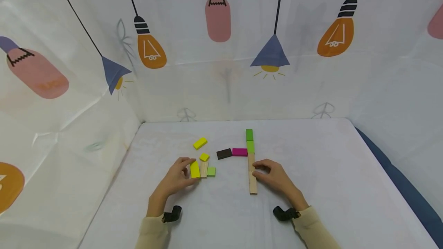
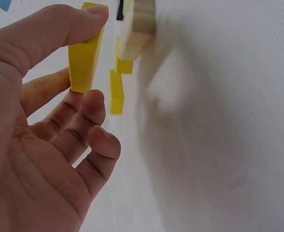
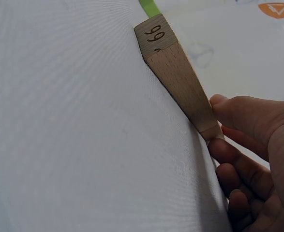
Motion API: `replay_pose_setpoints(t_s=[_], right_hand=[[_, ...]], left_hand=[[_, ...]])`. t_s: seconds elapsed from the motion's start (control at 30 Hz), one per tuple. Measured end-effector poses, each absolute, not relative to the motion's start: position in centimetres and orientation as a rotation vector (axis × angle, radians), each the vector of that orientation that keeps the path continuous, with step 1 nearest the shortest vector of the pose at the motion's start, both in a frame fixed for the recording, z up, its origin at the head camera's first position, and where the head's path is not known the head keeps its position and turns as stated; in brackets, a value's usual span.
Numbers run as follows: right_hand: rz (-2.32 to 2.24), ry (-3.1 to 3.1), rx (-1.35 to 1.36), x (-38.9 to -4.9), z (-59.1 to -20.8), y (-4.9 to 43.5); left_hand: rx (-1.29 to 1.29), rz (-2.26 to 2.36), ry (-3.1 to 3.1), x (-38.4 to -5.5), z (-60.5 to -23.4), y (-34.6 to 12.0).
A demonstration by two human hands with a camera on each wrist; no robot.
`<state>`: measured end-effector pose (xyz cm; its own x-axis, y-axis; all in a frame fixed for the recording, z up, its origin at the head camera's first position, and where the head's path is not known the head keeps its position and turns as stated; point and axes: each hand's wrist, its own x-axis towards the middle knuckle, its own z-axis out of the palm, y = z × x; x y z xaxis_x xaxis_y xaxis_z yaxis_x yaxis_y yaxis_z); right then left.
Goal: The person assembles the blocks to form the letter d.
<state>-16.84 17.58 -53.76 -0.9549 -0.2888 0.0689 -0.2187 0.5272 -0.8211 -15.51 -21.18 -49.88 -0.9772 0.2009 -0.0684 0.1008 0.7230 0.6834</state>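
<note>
My left hand [image 1: 175, 178] pinches a yellow block [image 1: 195, 169] between thumb and fingertip. The left wrist view shows the same yellow block [image 2: 83, 63] upright in its grip. Beside it stand a pale wooden block [image 1: 204, 169] and a small light green block [image 1: 211, 171]. My right hand [image 1: 275, 176] holds its thumb and forefinger at the right side of a line of wooden blocks [image 1: 253, 185]. In the right wrist view, thumb and finger pinch the far end of a wooden block [image 3: 178, 79] marked "66"; the exact contact is partly hidden.
Beyond the wooden line lie a light green block [image 1: 250, 146] and a darker green one [image 1: 249, 134]. A magenta block [image 1: 239, 152] and a black block [image 1: 224, 153] branch off leftwards. Two loose yellow blocks [image 1: 200, 143] lie behind the left hand. A white tabletop [image 1: 221, 218] meets patterned cloth walls.
</note>
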Motion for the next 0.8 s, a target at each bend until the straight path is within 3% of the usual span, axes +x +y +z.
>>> replay_pose_setpoints(t_s=[0.53,0.8], right_hand=[[-1.422,2.695,-0.437,-16.8,-53.9,17.5],[-1.404,2.732,-0.459,-16.9,-53.8,17.6]], left_hand=[[0.607,1.268,2.591,-15.0,-50.7,-13.1],[0.596,1.295,2.623,-14.9,-51.9,-10.5]])
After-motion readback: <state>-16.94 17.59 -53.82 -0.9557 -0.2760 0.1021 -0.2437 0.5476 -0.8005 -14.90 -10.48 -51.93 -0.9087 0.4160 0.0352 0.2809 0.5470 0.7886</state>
